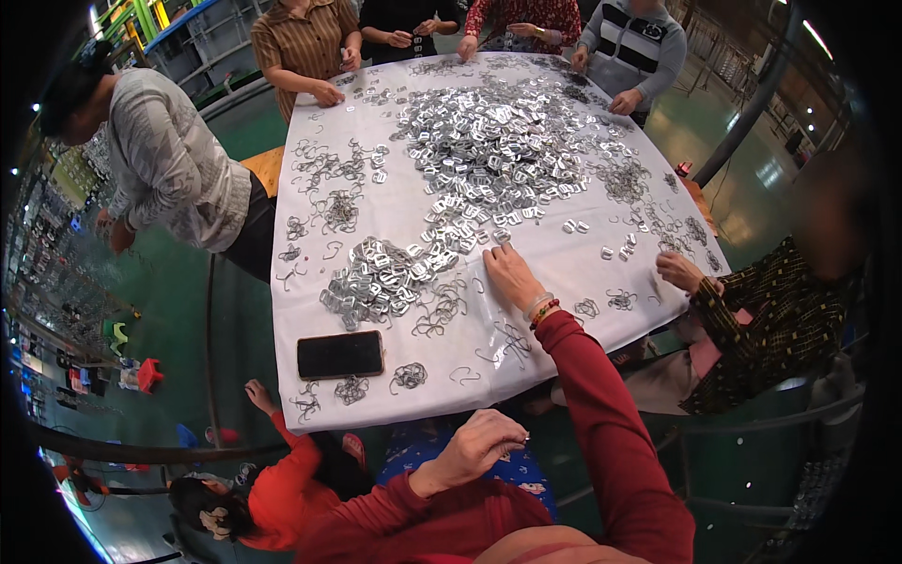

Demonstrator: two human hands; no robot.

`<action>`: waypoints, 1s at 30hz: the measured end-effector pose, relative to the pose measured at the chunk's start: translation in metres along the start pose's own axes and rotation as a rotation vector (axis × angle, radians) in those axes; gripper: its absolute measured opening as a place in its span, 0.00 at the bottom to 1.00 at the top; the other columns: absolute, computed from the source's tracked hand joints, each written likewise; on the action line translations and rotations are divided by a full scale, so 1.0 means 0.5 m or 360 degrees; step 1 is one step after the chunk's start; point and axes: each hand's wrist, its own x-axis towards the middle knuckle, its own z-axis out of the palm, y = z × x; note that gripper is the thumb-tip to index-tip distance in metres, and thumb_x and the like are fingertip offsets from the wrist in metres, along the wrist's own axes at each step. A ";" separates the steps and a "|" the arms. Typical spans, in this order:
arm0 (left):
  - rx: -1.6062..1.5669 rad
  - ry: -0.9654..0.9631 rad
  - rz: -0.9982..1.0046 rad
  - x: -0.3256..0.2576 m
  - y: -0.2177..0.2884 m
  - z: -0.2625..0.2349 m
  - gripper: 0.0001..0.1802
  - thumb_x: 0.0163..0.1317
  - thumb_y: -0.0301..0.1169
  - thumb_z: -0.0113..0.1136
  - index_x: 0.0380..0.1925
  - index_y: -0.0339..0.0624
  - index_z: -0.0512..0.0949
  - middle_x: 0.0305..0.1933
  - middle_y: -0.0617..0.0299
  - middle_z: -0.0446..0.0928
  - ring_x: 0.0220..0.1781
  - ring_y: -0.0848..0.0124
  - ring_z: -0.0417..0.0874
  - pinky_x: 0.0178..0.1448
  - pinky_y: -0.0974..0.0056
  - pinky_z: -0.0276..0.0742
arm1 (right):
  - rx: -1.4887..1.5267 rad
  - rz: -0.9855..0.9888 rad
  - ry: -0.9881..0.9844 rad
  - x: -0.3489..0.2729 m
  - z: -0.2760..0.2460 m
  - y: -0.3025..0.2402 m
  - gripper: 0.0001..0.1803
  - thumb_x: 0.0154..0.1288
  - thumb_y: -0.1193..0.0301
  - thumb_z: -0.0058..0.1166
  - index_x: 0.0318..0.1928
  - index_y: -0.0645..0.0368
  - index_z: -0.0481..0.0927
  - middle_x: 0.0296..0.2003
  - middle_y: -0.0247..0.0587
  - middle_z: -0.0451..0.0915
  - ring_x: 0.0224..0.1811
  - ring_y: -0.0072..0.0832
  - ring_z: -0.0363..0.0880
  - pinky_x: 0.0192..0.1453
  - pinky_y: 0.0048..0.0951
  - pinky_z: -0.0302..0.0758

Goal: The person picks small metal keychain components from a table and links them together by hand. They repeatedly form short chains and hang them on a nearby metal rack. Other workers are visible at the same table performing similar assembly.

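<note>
My right hand (514,278), with a bracelet on its wrist, reaches over the white-covered table (554,348). Its fingers stretch forward and slightly apart, the tips at the near edge of a silver metal buckle (502,236). That buckle lies at the border of a large heap of flat silver buckles (498,141). Close to my body, beyond the table's front edge, my left hand (479,447) is closed in a pinch. A tiny shiny bit shows at its fingertips, too small to name. A smaller buckle pile (385,282) lies left of my right hand, beside loose thin wire hooks (440,308).
A black phone (340,355) lies at the table's near left, with small clusters of hooks (410,376) around it. Several people work along the far edge; another person's hand (678,271) is at the right. A person in orange-red (287,489) is low at the left.
</note>
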 end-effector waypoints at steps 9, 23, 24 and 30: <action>0.0067 0.0054 0.0110 -0.020 0.006 0.024 0.13 0.49 0.23 0.64 0.36 0.41 0.76 0.36 0.61 0.79 0.41 0.62 0.79 0.48 0.61 0.72 | 0.2731 0.1620 0.0275 -0.052 -0.026 0.013 0.13 0.59 0.83 0.44 0.44 0.72 0.76 0.35 0.50 0.78 0.37 0.39 0.81 0.41 0.30 0.80; 0.0284 0.0072 0.0050 0.024 -0.013 0.032 0.08 0.51 0.25 0.63 0.32 0.40 0.77 0.32 0.58 0.77 0.37 0.59 0.77 0.42 0.60 0.72 | 0.2515 0.1458 0.0682 -0.388 -0.359 -0.221 0.08 0.56 0.84 0.56 0.39 0.68 0.81 0.31 0.38 0.81 0.29 0.18 0.77 0.34 0.17 0.73; 0.0258 0.0030 0.0034 0.026 -0.012 0.037 0.08 0.51 0.24 0.63 0.32 0.40 0.77 0.31 0.59 0.77 0.37 0.60 0.77 0.43 0.61 0.71 | 0.2489 0.1467 0.0693 -0.397 -0.375 -0.231 0.08 0.57 0.84 0.56 0.39 0.68 0.81 0.31 0.37 0.81 0.29 0.17 0.77 0.33 0.16 0.73; 0.0335 0.0076 0.0113 0.050 0.011 0.052 0.07 0.51 0.24 0.63 0.32 0.40 0.77 0.31 0.60 0.77 0.36 0.61 0.77 0.45 0.60 0.70 | 0.2422 0.1382 0.0875 -0.378 -0.413 -0.259 0.08 0.57 0.86 0.55 0.38 0.68 0.80 0.33 0.38 0.80 0.29 0.17 0.76 0.32 0.16 0.73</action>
